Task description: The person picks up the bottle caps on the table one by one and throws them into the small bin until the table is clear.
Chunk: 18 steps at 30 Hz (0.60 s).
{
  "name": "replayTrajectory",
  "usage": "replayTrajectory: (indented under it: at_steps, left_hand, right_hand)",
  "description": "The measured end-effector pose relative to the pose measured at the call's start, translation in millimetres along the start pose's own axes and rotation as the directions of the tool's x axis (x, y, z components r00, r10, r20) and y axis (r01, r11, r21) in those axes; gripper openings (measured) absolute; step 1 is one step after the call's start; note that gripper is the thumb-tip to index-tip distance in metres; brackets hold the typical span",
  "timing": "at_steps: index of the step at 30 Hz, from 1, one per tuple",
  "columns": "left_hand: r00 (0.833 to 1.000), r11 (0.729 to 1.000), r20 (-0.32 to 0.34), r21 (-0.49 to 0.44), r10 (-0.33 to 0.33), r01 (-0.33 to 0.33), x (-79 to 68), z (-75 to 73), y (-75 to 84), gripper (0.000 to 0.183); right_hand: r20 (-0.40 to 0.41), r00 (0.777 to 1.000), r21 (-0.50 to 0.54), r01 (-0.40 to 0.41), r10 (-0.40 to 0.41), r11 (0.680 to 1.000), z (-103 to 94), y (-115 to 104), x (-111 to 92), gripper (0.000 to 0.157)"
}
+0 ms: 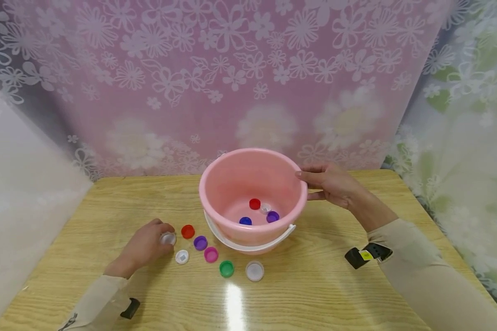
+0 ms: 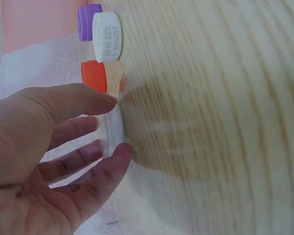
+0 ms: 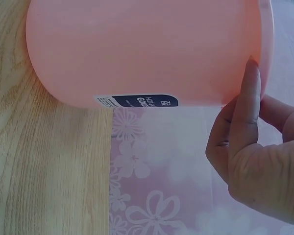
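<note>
My left hand point(image 1: 147, 243) is low at the left of the table, pinching a clear bottle cap point(image 2: 113, 128) between thumb and fingertips; the cap's edge is right at the wood. A pink bucket point(image 1: 236, 232) stands upright at the middle, its white handle point(image 1: 232, 243) hanging down in front. My right hand point(image 1: 335, 186) grips the bucket's right rim, thumb on top and fingers along the outer wall, as the right wrist view shows. Inside the bucket lie a red cap point(image 1: 254, 203), a clear cap point(image 1: 265, 208), a purple cap point(image 1: 273, 216) and a blue cap point(image 1: 245, 221).
Between my left hand and the bucket lie a red cap point(image 1: 188, 231), a purple cap point(image 1: 200, 242), a pink cap point(image 1: 211, 254) and a small white cap point(image 1: 182, 257). In front are a green cap point(image 1: 226, 269) and a larger white cap point(image 1: 254, 271). A flowered curtain point(image 1: 182, 92) hangs behind the table.
</note>
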State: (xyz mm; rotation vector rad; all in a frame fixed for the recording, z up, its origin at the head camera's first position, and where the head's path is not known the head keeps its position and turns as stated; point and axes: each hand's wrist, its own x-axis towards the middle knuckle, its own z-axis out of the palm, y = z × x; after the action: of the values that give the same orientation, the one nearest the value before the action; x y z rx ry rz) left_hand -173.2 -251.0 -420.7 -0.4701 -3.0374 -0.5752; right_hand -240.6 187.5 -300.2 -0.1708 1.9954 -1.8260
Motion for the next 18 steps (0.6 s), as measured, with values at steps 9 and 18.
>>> replayTrajectory:
  at_steps: [9,18]
  left_hand:
    - [0.999,1.000,-0.044,-0.024,-0.004,0.003,0.7,-14.5,5.4,0.030]
    - [0.992,1.000,-0.127,-0.020,-0.004,0.002,4.8,-48.7,17.1,0.034]
  right_hand:
    - [-0.010,1.000,0.025,0.001,-0.001,1.000,-1.2,1,0,0.052]
    - [-0.004,1.000,0.040,0.001,-0.001,0.999,-0.2,2,0,0.054]
